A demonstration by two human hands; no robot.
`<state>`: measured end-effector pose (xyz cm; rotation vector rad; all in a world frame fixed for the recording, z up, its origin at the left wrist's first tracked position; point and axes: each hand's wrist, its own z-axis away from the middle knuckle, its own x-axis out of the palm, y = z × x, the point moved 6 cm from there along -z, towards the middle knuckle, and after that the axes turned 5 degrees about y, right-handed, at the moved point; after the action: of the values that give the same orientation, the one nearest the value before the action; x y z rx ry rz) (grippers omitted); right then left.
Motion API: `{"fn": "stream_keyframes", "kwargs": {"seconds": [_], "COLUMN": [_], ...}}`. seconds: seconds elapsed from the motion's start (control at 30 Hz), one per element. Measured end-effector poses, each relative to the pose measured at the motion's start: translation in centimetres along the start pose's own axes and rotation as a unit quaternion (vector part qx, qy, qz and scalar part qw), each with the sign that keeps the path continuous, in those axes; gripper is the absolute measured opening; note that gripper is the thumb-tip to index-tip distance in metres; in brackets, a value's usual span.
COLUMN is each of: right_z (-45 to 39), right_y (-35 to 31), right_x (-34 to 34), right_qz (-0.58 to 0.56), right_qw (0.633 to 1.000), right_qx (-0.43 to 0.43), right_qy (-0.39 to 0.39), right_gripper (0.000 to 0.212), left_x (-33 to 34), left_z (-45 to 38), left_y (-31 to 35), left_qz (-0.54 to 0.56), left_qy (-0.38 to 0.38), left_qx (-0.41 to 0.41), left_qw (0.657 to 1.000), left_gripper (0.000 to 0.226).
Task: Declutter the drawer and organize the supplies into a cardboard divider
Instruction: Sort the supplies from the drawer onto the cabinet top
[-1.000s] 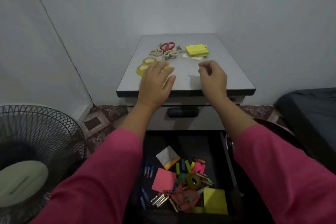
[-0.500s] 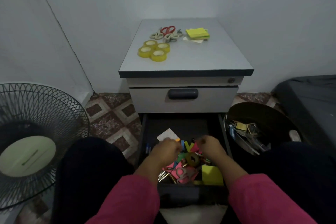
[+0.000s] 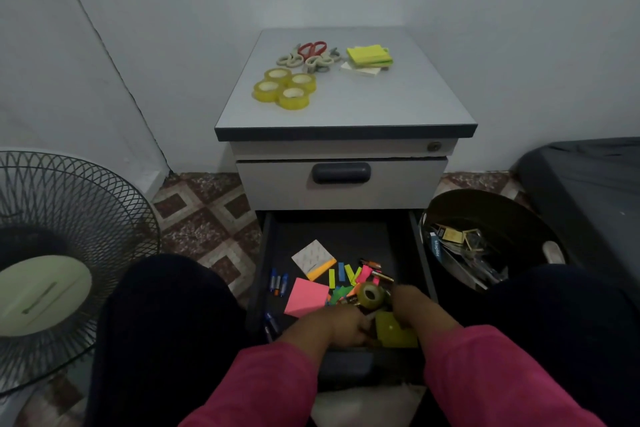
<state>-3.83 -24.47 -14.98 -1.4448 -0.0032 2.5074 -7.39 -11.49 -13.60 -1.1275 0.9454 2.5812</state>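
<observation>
Dark open bottom drawer [image 3: 268, 263] pulled out low, cluttered near its front: pink square sticky pad [image 3: 306, 296] at left, olive tape roll [image 3: 371, 295] right of it, yellow-green pad [image 3: 394, 331] nearest, blue pens [image 3: 278, 282] along the left wall, grey-backed orange-edged pad [image 3: 313, 258] farther back

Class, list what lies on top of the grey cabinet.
Four yellow tape rolls, a pile of scissors with red and beige handles, and yellow sticky-note pads over a white pad, partly covered.

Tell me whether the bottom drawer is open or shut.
Open. The bottom drawer is pulled out below the shut upper drawer, and its supplies show from above with both hands reaching in.
</observation>
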Motion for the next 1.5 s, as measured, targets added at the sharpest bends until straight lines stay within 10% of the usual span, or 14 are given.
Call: {"fn": "stream_keyframes", "kwargs": {"seconds": [0.23, 0.33, 0.57, 1.0, 1.5], "right_z": [0.0, -0.2, -0.5, 0.6, 0.9], "right_y": [0.1, -0.1, 0.0, -2.6, -3.6], "right_x": [0.6, 0.4, 0.7, 0.0, 2.5], "right_qz": [0.032, 0.027, 0.024, 0.067, -0.051], "right_qw": [0.999, 0.999, 0.999, 0.996, 0.998], "right_qx": [0.012, 0.013, 0.01, -0.062, -0.023], "right_qy": [-0.038, -0.035, -0.03, -0.001, -0.026], "right_gripper": [0.042, 0.04, 0.038, 0.033, 0.032], "left_x": [-0.8, -3.1, -3.2, -3.3, -3.5], "left_z": [-0.4, -0.7, -1.3, 0.7, 1.5], "left_y": [-1.4, -2.5, -3.8, -11.3, -12.2], "left_qz": [0.153, 0.216, -0.183, 0.042, 0.15], "left_qy": [-0.008, 0.123, 0.181, 0.249, 0.265], "left_qx": [-0.075, -0.102, -0.14, -0.358, -0.411], "left_qw": [0.985, 0.963, 0.956, 0.899, 0.859], "left_gripper": [0.025, 0.024, 0.04, 0.029, 0.03]}}
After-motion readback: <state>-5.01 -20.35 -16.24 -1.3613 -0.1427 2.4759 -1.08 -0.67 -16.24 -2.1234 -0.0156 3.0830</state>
